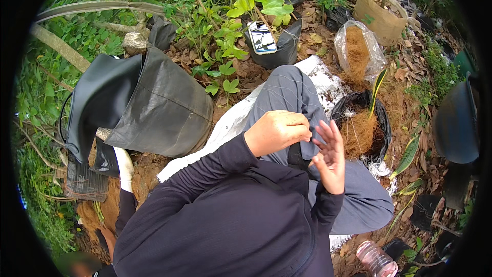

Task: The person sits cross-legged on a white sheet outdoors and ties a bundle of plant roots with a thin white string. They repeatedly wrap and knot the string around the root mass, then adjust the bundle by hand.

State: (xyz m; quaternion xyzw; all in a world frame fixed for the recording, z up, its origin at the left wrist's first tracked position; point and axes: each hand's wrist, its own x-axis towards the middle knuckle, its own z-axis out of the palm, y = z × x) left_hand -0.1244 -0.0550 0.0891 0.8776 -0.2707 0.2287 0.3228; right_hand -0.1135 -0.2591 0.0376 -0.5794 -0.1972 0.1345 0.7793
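My left hand (278,132) is over my lap, its thumb and fingertips pinched together on what looks like a fine white thread (284,88). Loose strands of that thread trail across my raised trouser knee. Close beside it, my right hand (329,156) has its fingers apart and the palm turned toward the left one; nothing plain shows in it. Just beyond my right hand is a ball of brown coconut fibre (357,134) bound with white string. It sits in a black plastic grow bag (384,123), where a yellow-edged snake plant leaf (376,90) stands upright.
A white woven sack (219,134) lies under my legs. At left is a large black planter bag (169,100) with a black handbag (107,88) against it. A phone (262,38) rests on another grow bag. Fibre in clear plastic (359,50) stands ahead. Another person's sleeve (126,207) shows lower left.
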